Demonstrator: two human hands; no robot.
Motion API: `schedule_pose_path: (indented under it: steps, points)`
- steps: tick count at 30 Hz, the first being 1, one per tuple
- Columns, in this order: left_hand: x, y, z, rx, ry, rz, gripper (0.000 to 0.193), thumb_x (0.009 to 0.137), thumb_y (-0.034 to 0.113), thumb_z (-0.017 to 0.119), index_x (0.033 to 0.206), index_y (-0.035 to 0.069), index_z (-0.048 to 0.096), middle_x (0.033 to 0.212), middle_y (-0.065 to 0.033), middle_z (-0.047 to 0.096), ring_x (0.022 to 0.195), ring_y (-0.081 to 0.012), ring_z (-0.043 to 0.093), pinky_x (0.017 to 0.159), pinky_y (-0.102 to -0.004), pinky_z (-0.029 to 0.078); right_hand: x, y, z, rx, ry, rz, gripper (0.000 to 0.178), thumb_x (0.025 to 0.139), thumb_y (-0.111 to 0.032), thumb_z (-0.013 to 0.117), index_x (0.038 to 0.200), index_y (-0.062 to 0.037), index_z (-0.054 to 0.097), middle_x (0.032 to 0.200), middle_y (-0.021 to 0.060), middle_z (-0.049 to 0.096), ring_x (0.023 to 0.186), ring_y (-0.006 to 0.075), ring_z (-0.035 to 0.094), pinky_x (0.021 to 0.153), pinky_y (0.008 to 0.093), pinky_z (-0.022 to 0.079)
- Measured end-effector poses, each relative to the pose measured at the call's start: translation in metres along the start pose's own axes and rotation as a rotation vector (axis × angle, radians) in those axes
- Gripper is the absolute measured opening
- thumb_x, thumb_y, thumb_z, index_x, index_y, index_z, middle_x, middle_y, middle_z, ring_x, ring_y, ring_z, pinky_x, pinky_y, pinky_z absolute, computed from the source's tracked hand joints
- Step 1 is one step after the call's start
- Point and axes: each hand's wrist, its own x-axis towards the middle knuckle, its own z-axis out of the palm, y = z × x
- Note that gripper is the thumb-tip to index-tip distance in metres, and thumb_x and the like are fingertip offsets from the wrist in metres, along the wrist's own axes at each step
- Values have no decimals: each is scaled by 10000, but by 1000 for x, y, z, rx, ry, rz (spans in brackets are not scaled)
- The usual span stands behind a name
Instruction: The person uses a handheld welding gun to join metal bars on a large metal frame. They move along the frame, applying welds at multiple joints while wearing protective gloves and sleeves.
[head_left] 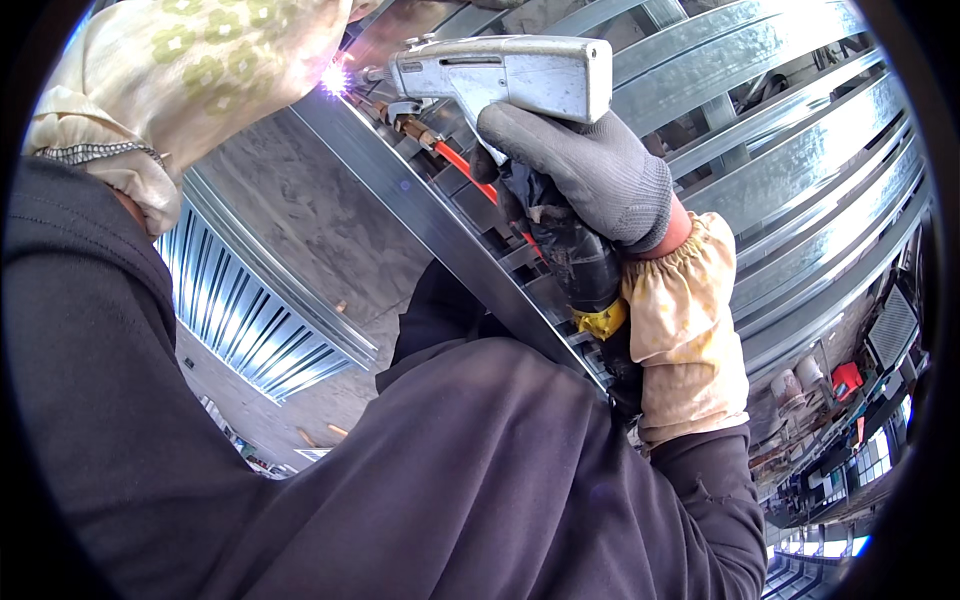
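Note:
My right hand (590, 165), in a grey glove with a red cuff, is wrapped around the handle of a silver-white welding gun (540, 75). Black tape covers the lower handle, with a yellow band (602, 320) beneath. A bright violet-white spark (335, 78) glows at the gun's nozzle, at the far end of a long metal bar (420, 205). My left arm, in a pale sleeve with green flowers (210, 60), reaches toward the spark; its fingers cannot be made out. Below the gun runs a red cable (465, 165) with a brownish clamp-like end (415, 130).
Parallel galvanized metal profiles (780, 130) form a rack at the right. Another stack of ribbed metal strips (255, 300) lies on the grey floor (300, 190) at the left. My dark-clothed knee (500, 420) is close under the bar. A red object (847, 380) stands among clutter at far right.

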Motion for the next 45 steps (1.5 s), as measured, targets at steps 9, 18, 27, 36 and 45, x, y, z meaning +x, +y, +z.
schedule_pose_path:
  steps: [9, 18, 27, 36, 45]
  points:
    - [0, 6, -4, -57, -55, -76, 948, 749, 510, 834, 1489, 23, 497, 1507, -213, 489, 1408, -432, 385, 1194, -527, 307, 5, 24, 8, 264, 63, -163, 376, 964, -296, 687, 1213, -15, 705, 871, 6, 686, 760, 65, 629, 640, 250, 528]
    - [0, 10, -5, 11, -44, -72, 957, 751, 507, 831, 1497, 18, 486, 1510, -217, 486, 1415, -426, 386, 1203, -526, 295, 3, 29, 8, 214, 70, -297, 359, 972, -268, 685, 1206, 5, 699, 879, 1, 686, 775, 70, 625, 672, 258, 528]
    - [1, 5, -4, 13, -66, -70, 951, 757, 506, 826, 1492, 8, 487, 1503, -217, 493, 1417, -418, 387, 1204, -515, 300, 1, 49, 2, 3, 20, -493, 295, 1010, -105, 617, 1297, -58, 670, 1175, 95, 677, 1054, 200, 667, 912, 342, 553]
    - [1, 14, -9, -46, -97, -137, 955, 756, 497, 827, 1498, 10, 476, 1503, -213, 485, 1407, -422, 391, 1196, -506, 319, -11, 11, -1, 87, -34, 4, 272, 1036, -116, 604, 1293, -70, 679, 1195, 82, 688, 1061, 183, 670, 921, 323, 552]
    - [-1, 8, -7, 4, -73, -73, 961, 751, 499, 830, 1498, 11, 474, 1500, -195, 489, 1401, -428, 389, 1194, -508, 318, -15, 18, 0, 83, -9, -47, 314, 1015, -228, 667, 1262, -37, 693, 1117, 81, 717, 999, 145, 680, 865, 309, 565]
